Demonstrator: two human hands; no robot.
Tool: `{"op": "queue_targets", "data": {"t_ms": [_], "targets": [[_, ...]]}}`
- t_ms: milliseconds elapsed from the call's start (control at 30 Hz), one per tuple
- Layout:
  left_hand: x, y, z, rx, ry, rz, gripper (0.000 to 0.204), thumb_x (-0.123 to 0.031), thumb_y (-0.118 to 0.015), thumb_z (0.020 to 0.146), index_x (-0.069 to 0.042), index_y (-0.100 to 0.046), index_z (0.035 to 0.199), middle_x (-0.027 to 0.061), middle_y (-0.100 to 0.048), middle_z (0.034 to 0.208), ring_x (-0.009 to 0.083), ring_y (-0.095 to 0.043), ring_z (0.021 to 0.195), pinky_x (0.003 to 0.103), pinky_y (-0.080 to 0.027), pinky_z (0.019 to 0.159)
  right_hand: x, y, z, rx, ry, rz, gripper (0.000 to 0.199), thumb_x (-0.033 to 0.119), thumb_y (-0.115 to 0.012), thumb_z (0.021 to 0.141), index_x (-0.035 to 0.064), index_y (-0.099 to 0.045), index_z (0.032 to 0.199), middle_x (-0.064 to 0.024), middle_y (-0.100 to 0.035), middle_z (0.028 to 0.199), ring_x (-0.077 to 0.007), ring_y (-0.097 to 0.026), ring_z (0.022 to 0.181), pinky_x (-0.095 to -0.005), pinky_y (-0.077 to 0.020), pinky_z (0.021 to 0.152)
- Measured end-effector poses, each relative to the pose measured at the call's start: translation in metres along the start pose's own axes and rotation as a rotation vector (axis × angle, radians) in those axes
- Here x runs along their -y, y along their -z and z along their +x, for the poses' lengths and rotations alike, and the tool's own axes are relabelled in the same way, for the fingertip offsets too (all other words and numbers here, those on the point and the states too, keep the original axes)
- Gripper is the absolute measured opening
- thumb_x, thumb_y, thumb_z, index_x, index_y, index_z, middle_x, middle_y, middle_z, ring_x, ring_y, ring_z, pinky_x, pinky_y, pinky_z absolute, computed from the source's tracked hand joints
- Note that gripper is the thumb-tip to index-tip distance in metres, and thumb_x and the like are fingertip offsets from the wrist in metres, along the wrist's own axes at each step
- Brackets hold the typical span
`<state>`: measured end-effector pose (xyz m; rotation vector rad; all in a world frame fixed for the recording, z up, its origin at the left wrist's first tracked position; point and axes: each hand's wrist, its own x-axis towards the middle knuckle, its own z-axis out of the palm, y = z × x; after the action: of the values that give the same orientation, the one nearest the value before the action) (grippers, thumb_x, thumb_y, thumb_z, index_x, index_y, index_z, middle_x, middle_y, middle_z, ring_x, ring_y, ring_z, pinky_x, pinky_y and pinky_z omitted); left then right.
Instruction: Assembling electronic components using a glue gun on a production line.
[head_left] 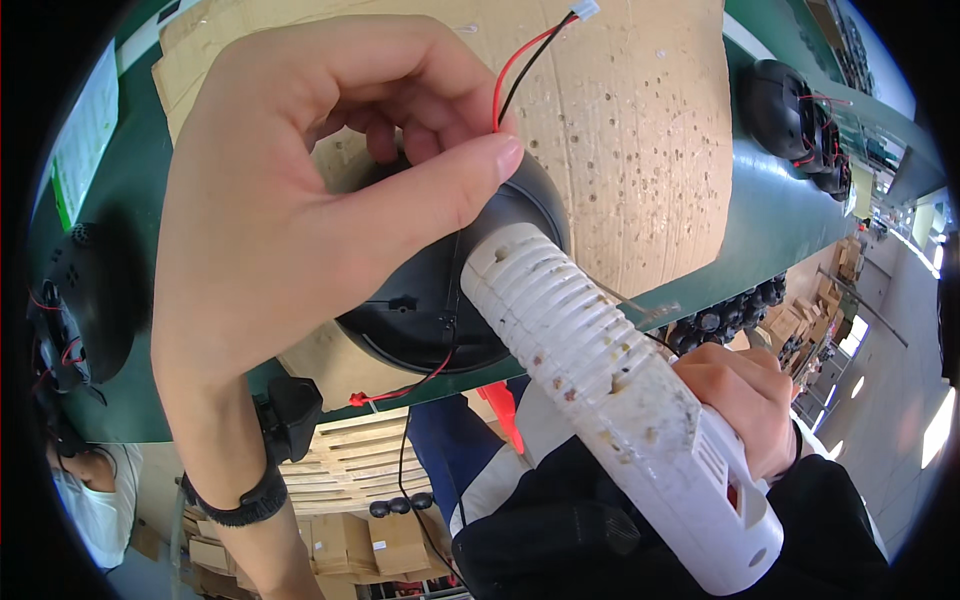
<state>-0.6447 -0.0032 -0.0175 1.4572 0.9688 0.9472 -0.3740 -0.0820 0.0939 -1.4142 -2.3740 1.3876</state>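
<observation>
My left hand (290, 200) reaches over a rounded black plastic housing (405, 310). Its thumb and forefinger pinch a red and black wire pair (517, 72), whose white plug (585, 9) sticks up at the far end. My right hand (745, 400) grips a white heat gun (575, 350) by its handle, at lower right. The ribbed, stained barrel slants up to the left, and its nozzle end covers part of the housing just below my left thumb. A second wire with a red plug (358, 399) hangs over the housing's near side.
Worn cardboard (640, 150) lies under the housing on a green table (665, 300). More black housings with wires sit at the left (95, 300) and far right (785, 110). Below the near edge are a wooden pallet (350, 460) and cartons (340, 540). Another person's arm (95, 470) shows at lower left.
</observation>
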Motion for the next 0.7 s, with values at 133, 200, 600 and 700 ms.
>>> {"op": "queue_targets", "data": {"t_ms": [133, 200, 600, 700], "targets": [[0.001, -0.003, 0.002, -0.017, -0.068, -0.010, 0.008, 0.000, -0.069, 0.086, 0.000, -0.066, 0.093, 0.0007, -0.065, 0.089, 0.0070, -0.056, 0.078, 0.023, -0.044, 0.075, 0.006, 0.007, -0.006, -0.026, -0.018, -0.044, 0.036, 0.014, -0.079, 0.072, -0.0021, -0.063, 0.100, -0.0131, -0.063, 0.082, -0.0267, -0.063, 0.059, -0.0334, -0.0496, 0.050], [0.000, -0.001, 0.002, -0.010, -0.137, 0.017, 0.011, 0.003, -0.070, 0.082, 0.001, -0.066, 0.092, 0.0035, -0.065, 0.088, 0.0097, -0.057, 0.078, 0.024, -0.044, 0.073, 0.006, 0.010, -0.010, -0.040, -0.035, -0.060, 0.036, 0.014, -0.079, 0.072, -0.0021, -0.063, 0.100, -0.0133, -0.063, 0.081, -0.0269, -0.062, 0.059, -0.0333, -0.0493, 0.049], [-0.023, 0.029, -0.031, 0.063, 0.011, 0.214, 0.022, 0.007, -0.075, 0.069, 0.001, -0.071, 0.090, 0.0076, -0.059, 0.083, 0.0142, -0.055, 0.072, 0.024, -0.039, 0.063, 0.010, 0.012, -0.007, -0.006, -0.088, -0.034, 0.033, 0.014, -0.078, 0.075, -0.0014, -0.064, 0.100, -0.0128, -0.064, 0.083, -0.0266, -0.064, 0.062, -0.0333, -0.0493, 0.049], [-0.016, 0.033, -0.039, -0.001, 0.012, 0.284, 0.018, 0.006, -0.074, 0.071, 0.000, -0.071, 0.088, 0.0083, -0.062, 0.090, 0.0131, -0.056, 0.076, 0.024, -0.039, 0.062, 0.006, 0.001, -0.001, -0.009, -0.058, 0.062, 0.031, 0.012, -0.077, 0.076, -0.0019, -0.064, 0.100, -0.0144, -0.065, 0.088, -0.0272, -0.066, 0.065, -0.0335, -0.0513, 0.051]]}}
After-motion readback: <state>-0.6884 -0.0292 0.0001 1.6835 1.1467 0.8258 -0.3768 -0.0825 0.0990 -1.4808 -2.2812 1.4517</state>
